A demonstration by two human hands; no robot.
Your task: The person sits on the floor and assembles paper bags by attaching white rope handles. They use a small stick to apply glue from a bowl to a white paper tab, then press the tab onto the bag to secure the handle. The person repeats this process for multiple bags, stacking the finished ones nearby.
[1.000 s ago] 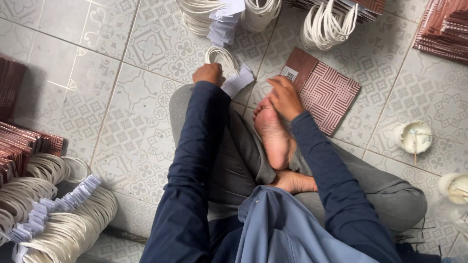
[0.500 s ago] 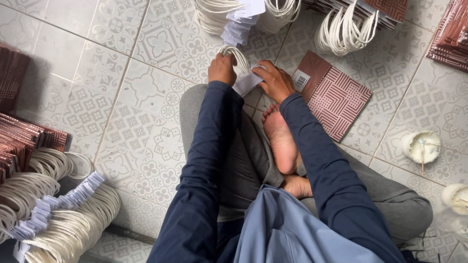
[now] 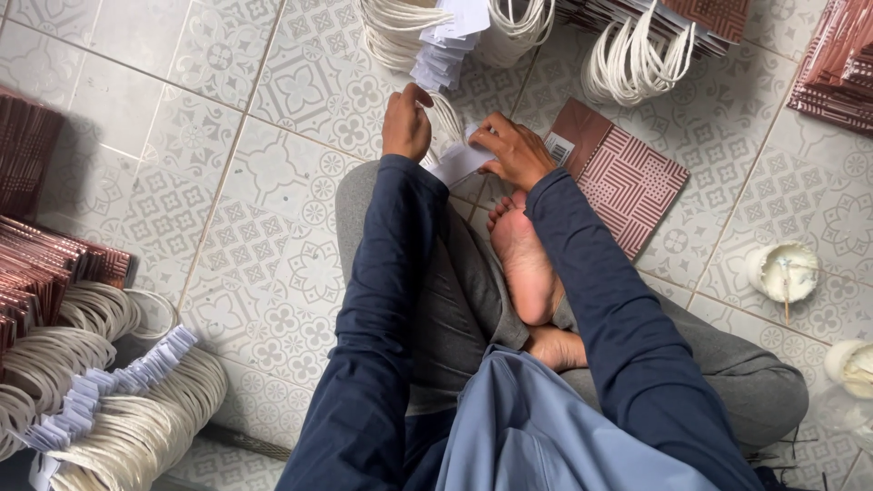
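Observation:
I sit cross-legged on a patterned tile floor. My left hand [image 3: 406, 123] grips a small bundle of white cord loops [image 3: 446, 120] just past my knee. My right hand [image 3: 512, 148] pinches the white paper strip [image 3: 459, 164] attached to that bundle. Right of my right hand lies a flat maroon paper bag with a geometric print [image 3: 627, 182]. My bare foot [image 3: 526, 259] rests between my arms.
More white cord handle bundles lie at the top [image 3: 637, 59] and lower left [image 3: 109, 409]. Stacks of maroon bags stand at the left [image 3: 45, 273] and top right [image 3: 837, 64]. Two small white cups [image 3: 784, 271] sit at the right.
Both hands have moved away from my body along the floor, carrying the cord bundle and paper strip. My right hand has left the maroon bag's corner and joined the left at the bundle.

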